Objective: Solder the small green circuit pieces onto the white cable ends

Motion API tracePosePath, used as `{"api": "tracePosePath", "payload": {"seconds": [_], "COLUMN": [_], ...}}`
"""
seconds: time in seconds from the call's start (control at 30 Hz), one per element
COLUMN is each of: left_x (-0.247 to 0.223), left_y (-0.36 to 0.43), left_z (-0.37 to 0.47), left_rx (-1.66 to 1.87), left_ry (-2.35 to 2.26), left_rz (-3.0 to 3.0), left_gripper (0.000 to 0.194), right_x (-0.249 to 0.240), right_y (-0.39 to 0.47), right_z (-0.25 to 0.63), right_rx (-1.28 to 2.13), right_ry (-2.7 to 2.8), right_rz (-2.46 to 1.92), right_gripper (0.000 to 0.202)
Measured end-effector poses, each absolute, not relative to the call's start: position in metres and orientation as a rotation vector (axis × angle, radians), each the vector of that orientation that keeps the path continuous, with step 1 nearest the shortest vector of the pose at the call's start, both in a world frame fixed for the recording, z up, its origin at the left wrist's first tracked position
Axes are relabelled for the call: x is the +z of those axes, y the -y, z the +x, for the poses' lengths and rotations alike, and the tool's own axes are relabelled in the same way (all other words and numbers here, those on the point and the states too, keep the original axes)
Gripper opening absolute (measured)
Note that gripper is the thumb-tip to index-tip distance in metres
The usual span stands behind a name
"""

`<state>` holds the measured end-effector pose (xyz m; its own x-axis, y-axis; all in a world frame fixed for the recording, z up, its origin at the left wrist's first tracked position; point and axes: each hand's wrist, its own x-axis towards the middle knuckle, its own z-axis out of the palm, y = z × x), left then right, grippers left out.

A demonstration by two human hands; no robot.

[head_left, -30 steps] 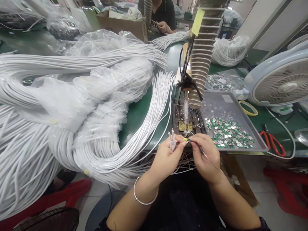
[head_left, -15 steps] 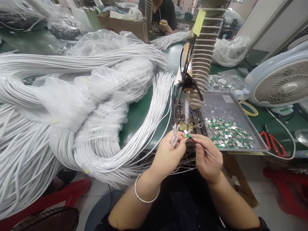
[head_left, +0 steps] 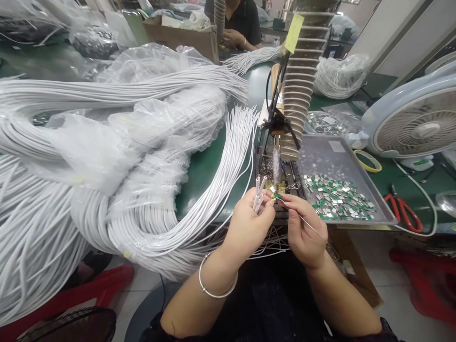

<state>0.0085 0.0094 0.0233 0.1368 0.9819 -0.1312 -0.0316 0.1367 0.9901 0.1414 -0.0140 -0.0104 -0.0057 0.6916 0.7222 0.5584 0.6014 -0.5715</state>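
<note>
My left hand (head_left: 249, 221) is closed around several white cables (head_left: 260, 194) whose stripped ends point upward. At its fingertips is a small green and silver connector (head_left: 274, 193), right below the mounted soldering iron (head_left: 277, 164). My right hand (head_left: 307, 228) pinches a thin solder wire (head_left: 309, 224), its tip close to the connector. The wire trails back across the palm. Whether the iron's tip touches the connector I cannot tell.
A grey tray (head_left: 344, 152) with many loose connectors stands right of the iron, beside red-handled scissors (head_left: 404, 209), yellow tape (head_left: 368, 160) and a fan (head_left: 420, 118). White cable bundles (head_left: 142, 223) cover the left. A ribbed duct (head_left: 302, 71) hangs above. Across the table sits a person (head_left: 242, 23).
My hands have shifted slightly, and the connector has moved a little left and tilted. The co-worker's hand across the table has come lower. My grips look the same.
</note>
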Motion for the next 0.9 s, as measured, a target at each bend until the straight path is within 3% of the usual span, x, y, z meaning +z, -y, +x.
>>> {"api": "tracePosePath", "payload": {"seconds": [0.9], "left_x": [0.0215], "left_y": [-0.0072], "left_z": [0.0049], "left_rx": [1.041], "left_ry": [-1.1], "left_rz": [1.231], "left_gripper": [0.004], "right_x": [-0.0041], "right_y": [0.0154], "right_z": [0.1391], "right_rx": [0.132], "right_ry": [1.703], "right_rz": [-1.061], "right_gripper": [0.027]}}
